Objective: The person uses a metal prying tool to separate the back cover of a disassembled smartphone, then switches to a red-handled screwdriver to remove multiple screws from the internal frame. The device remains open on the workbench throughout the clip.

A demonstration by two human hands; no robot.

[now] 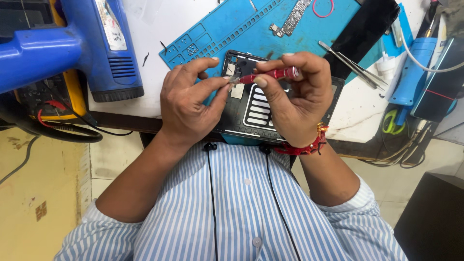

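Both hands are working at frame centre: the right hand is pinching one red screwdriver, lying horizontally, tip pointing left toward the left hand, whose fingers are pinching at that tip, above one opened phone at the desk edge.

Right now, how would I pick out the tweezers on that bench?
Find the blue mat at the top of the bench. Off its right edge, past the right hand, the tweezers lie slantwise: two thin silver prongs, unlike the red screwdriver in the hands.
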